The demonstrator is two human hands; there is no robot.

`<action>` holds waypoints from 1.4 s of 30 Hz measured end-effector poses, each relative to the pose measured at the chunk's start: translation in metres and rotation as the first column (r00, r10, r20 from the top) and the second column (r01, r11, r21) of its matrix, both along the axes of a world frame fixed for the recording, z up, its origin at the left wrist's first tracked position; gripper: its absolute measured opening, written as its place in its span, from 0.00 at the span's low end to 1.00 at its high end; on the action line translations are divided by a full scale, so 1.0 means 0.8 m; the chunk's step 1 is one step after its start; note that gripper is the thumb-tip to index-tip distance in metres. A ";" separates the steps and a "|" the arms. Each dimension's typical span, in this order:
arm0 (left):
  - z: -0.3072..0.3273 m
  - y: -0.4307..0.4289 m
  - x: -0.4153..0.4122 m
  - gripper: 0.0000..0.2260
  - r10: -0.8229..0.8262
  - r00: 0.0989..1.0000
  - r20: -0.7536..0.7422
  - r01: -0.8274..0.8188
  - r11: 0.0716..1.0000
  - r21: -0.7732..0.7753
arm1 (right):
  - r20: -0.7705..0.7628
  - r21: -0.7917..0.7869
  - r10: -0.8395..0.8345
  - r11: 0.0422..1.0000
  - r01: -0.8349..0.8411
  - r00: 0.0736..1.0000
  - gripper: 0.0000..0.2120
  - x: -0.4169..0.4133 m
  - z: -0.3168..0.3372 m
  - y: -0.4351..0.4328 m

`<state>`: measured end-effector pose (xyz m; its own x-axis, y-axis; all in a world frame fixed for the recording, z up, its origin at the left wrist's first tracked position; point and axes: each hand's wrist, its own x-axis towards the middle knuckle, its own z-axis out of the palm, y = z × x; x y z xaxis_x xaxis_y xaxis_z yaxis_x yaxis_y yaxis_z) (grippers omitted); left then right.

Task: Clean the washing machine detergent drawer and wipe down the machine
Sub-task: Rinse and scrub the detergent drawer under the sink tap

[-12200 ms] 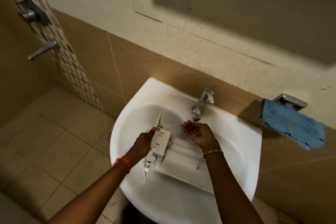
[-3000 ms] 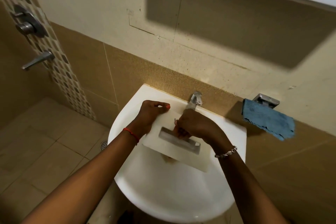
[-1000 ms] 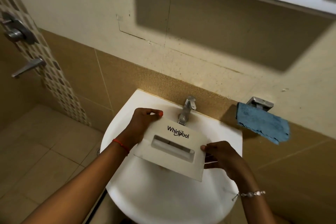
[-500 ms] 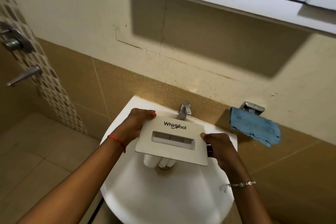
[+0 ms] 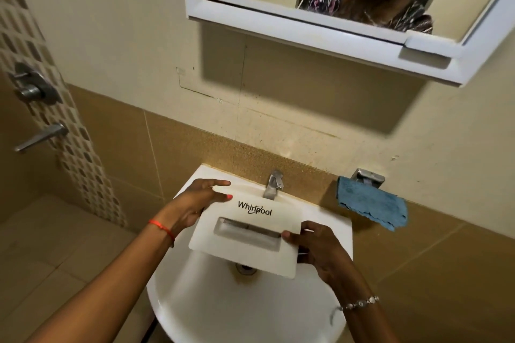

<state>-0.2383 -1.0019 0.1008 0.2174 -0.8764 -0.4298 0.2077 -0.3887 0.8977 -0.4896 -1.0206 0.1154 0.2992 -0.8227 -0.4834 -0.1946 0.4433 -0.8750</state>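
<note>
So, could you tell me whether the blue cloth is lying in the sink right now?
No, the blue cloth hangs from a metal wall holder right of the sink.

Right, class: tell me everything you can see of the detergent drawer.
The detergent drawer shows only its front panel: white, smooth, plastic-looking, rectangular, with a dark printed Whirlpool logo and a long recessed handle slot. It is held tilted over the sink, just in front of the tap. The left hand grips its upper left corner, the right hand its right edge. Its compartments are hidden behind the panel.
</note>
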 end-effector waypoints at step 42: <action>-0.041 0.083 0.010 0.07 -0.276 0.956 0.103 0.259 0.954 0.151 | -0.320 0.045 0.226 0.974 -0.224 0.920 0.20 -0.001 -0.051 -0.033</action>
<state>-0.2306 -0.9357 0.0680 0.0410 -0.8453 -0.5327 -0.0283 -0.5339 0.8451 -0.4907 -1.0467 0.0743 0.3034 -0.7479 -0.5904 -0.5600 0.3614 -0.7455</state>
